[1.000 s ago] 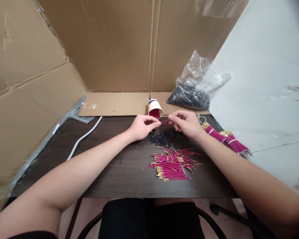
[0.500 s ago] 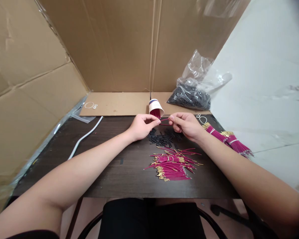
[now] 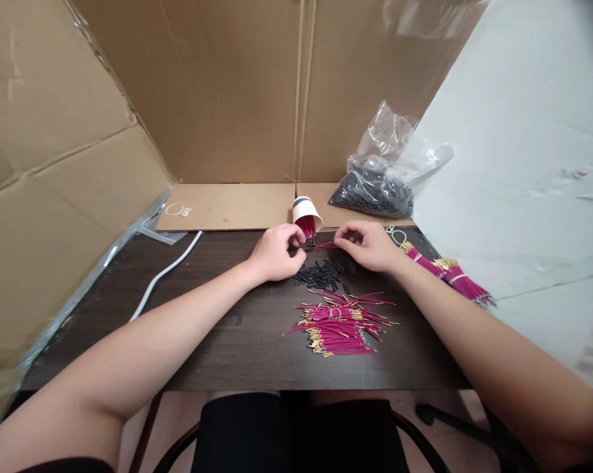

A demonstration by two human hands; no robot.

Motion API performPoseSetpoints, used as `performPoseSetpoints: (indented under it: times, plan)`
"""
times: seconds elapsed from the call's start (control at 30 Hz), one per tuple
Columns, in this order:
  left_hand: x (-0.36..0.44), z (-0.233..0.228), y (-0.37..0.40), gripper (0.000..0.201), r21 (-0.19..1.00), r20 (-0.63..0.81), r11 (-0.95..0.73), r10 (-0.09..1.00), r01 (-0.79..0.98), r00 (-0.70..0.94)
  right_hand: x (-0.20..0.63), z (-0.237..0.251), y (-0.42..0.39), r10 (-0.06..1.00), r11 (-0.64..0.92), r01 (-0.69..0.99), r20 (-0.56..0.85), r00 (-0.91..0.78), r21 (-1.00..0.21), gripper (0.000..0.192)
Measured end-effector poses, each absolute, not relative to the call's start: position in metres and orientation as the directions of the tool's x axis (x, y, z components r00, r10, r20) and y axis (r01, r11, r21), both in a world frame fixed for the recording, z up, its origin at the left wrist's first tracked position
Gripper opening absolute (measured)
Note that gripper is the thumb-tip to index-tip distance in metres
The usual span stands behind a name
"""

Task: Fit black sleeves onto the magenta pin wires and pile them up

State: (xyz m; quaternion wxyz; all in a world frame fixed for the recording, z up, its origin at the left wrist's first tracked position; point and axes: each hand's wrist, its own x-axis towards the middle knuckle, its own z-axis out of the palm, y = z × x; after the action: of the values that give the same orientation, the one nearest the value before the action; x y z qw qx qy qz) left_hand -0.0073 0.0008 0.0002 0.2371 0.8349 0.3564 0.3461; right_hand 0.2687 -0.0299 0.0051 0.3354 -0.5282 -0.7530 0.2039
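My right hand (image 3: 368,245) pinches one end of a thin magenta wire (image 3: 325,244) that points left toward my left hand (image 3: 275,253). My left hand's fingertips are closed at the wire's other end, just above a scatter of short black sleeves (image 3: 326,274) on the dark table (image 3: 217,315). A tipped paper cup (image 3: 305,214) with magenta wires in its mouth lies just behind both hands. A loose heap of magenta wires with gold tips (image 3: 340,324) lies nearer to me.
A clear plastic bag of black sleeves (image 3: 375,187) sits at the back right. Bundled magenta wires (image 3: 449,276) lie at the right table edge. A white cable (image 3: 161,276) runs along the left. Cardboard walls enclose the back and left; white rings (image 3: 177,209) lie on a cardboard sheet.
Both hands dropped slightly toward the black sleeves. My left fingers curled in tighter at the wire's end, and the wire tilted lower.
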Motion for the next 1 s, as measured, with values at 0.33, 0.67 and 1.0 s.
performPoseSetpoints:
  times: [0.33,0.67,1.0]
  plan:
    - [-0.010,-0.003,0.007,0.013,0.628,0.355,-0.624,0.762,0.465,0.542,0.275,0.011,-0.028,0.834,0.551,0.674,0.342,-0.432,-0.492,0.007]
    - [-0.010,-0.005,0.006,0.006,0.587,0.413,-0.706,0.683,0.397,0.603,0.283,0.019,-0.030,0.850,0.526,0.728,0.286,-0.442,-0.441,0.006]
    - [-0.006,0.000,-0.002,0.045,0.389,0.293,-0.852,0.474,0.349,0.830,0.284,0.054,-0.052,0.838,0.450,0.811,-0.136,-0.528,-0.373,0.006]
